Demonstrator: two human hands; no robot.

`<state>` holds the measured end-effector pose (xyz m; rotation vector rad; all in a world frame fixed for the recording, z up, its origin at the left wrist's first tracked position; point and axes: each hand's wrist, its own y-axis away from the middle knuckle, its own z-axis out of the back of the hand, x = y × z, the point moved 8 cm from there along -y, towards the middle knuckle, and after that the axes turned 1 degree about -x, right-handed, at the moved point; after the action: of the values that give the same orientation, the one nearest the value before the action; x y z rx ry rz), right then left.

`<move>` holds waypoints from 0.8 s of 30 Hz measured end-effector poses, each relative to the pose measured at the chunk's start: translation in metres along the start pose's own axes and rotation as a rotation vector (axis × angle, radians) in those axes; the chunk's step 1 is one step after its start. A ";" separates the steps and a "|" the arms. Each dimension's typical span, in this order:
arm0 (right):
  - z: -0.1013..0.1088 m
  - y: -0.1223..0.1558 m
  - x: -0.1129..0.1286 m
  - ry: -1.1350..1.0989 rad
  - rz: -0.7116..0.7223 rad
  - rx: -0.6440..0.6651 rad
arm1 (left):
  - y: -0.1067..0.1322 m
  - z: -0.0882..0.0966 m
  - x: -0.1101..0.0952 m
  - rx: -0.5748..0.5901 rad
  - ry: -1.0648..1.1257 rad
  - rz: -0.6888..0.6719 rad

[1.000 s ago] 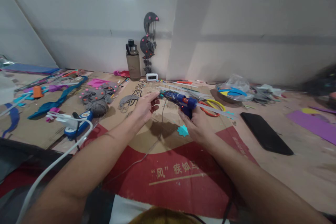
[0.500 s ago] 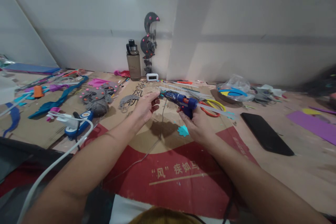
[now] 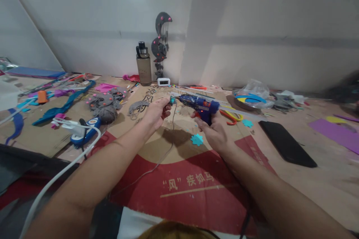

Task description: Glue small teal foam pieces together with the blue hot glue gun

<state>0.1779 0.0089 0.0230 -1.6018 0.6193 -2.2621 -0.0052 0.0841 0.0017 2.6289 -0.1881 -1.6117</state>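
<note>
My right hand [image 3: 213, 131] grips a blue glue gun [image 3: 199, 105] by its handle, nozzle pointing left, a clear glue stick trailing from its back. My left hand [image 3: 156, 112] pinches a small teal piece [image 3: 172, 100] right at the nozzle tip, with a thin grey string [image 3: 168, 145] hanging from it down to the cardboard. A teal foam flower [image 3: 196, 139] lies on the cardboard below the gun.
Cardboard sheet [image 3: 179, 179] covers the table. Scissors [image 3: 231, 115] and a black phone [image 3: 286, 142] lie to the right, a bowl with a plastic bag [image 3: 252, 97] behind. A water bottle [image 3: 143, 65], small clock [image 3: 163, 81], grey yarn and foam shapes [image 3: 104, 105], a second glue gun [image 3: 84, 133] sit left.
My right hand drew the glue gun slightly right and back, so a small gap shows between nozzle and the teal piece. The left hand stayed put.
</note>
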 end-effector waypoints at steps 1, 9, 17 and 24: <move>0.000 0.000 0.000 -0.041 -0.033 -0.007 | -0.001 0.000 0.000 0.002 0.003 -0.003; 0.009 -0.009 -0.022 -0.261 -0.311 -0.080 | -0.006 0.006 -0.003 -0.021 -0.040 -0.032; 0.013 -0.006 -0.085 -0.111 -0.675 -0.035 | -0.004 0.002 -0.006 0.023 -0.092 -0.078; 0.025 -0.012 -0.081 0.564 -0.578 0.132 | -0.001 -0.004 -0.006 0.036 -0.182 -0.143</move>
<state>0.2291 0.0536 -0.0299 -1.1702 0.1072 -3.1437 -0.0049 0.0860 0.0089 2.5727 -0.0365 -1.9117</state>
